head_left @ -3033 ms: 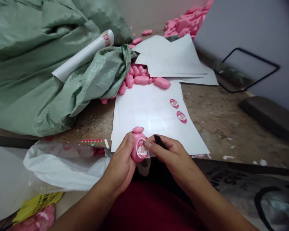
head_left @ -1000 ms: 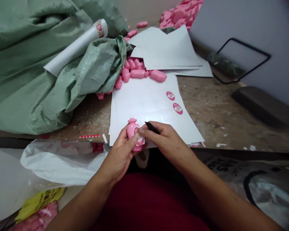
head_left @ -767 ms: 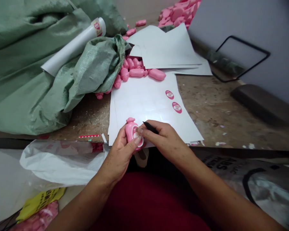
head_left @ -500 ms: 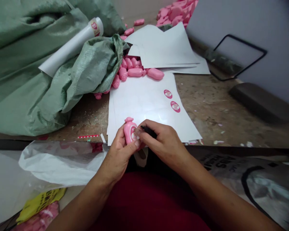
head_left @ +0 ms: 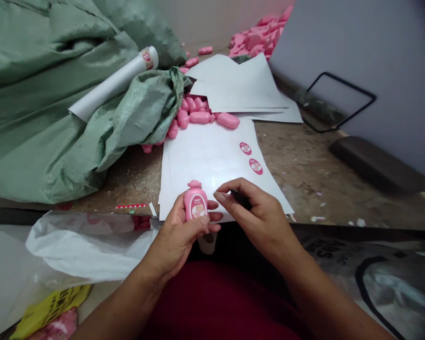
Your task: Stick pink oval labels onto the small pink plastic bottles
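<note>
My left hand (head_left: 187, 226) grips a small pink toy bottle (head_left: 195, 194) by its sides, upright over the table's front edge. An oval label reading "BABY" (head_left: 199, 208) lies on the bottle's front, with my left thumb over its lower rim. To the right, apart from the bottle, my right hand (head_left: 257, 212) is closed around a thin black tool (head_left: 241, 198); its kind is mostly hidden by the fingers. Beneath both hands is a white sticker sheet (head_left: 205, 156), which bears two oval pink stickers (head_left: 256, 166) near its right edge.
Several pink bottles (head_left: 200, 117) spill from a green woven sack (head_left: 74, 156) at the left. A white roll (head_left: 109, 87) rests on the sack. More white sheets (head_left: 241, 89) lie behind. A black wire frame (head_left: 340, 101) stands right; a white plastic bag (head_left: 88, 250) hangs below the edge.
My right hand has drawn away from the bottle to the right, uncovering the label. My left fingers have spread behind the bottle, and the view has tilted up slightly.
</note>
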Demonstrator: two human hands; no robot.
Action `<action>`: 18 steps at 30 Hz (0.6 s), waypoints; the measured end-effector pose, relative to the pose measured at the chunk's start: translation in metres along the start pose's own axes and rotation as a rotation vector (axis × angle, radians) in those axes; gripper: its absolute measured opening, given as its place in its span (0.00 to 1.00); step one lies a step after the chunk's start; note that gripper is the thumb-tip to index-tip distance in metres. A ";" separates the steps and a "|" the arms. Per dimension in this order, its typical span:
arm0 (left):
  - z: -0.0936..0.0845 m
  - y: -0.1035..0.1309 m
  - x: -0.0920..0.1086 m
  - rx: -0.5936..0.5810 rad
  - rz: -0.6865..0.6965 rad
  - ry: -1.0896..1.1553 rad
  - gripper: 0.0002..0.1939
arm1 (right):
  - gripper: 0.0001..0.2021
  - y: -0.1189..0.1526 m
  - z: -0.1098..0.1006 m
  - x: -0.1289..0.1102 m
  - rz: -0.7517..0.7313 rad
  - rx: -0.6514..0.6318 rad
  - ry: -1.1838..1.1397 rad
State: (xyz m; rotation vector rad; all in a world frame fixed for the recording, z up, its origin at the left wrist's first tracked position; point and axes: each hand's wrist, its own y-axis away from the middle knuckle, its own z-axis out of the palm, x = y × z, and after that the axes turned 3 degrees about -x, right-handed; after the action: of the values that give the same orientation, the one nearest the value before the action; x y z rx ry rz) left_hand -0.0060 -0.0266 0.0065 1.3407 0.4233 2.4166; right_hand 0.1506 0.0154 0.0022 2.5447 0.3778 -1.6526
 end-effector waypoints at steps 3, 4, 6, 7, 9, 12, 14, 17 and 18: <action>0.002 0.000 0.000 -0.016 0.010 -0.003 0.29 | 0.10 0.000 0.006 -0.006 0.028 -0.045 -0.050; 0.002 0.000 0.000 -0.018 0.015 -0.018 0.27 | 0.14 -0.001 0.009 -0.007 0.037 -0.042 -0.011; 0.002 0.001 -0.001 -0.035 0.017 -0.059 0.24 | 0.17 -0.004 0.012 -0.007 0.045 -0.031 0.047; 0.002 0.001 -0.001 -0.045 0.015 -0.072 0.23 | 0.15 -0.007 0.012 -0.007 0.045 -0.032 0.035; 0.000 0.003 0.000 -0.065 -0.018 -0.066 0.24 | 0.10 -0.013 0.011 -0.006 0.041 -0.052 -0.066; -0.004 0.004 0.004 -0.078 -0.114 0.019 0.29 | 0.10 -0.020 0.008 -0.002 0.019 -0.058 -0.199; -0.007 0.004 0.006 -0.093 -0.144 0.089 0.30 | 0.09 -0.022 0.005 0.001 -0.003 -0.033 -0.220; -0.008 0.002 0.007 -0.079 -0.137 0.166 0.26 | 0.08 -0.021 0.000 0.006 -0.019 0.025 -0.181; -0.008 0.002 0.008 -0.070 -0.135 0.176 0.25 | 0.08 -0.020 -0.002 0.009 -0.014 0.041 -0.154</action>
State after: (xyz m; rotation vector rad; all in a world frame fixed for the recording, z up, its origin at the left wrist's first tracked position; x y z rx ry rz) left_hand -0.0173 -0.0258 0.0086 1.0397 0.4544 2.4212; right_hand 0.1506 0.0368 -0.0034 2.4265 0.3533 -1.8658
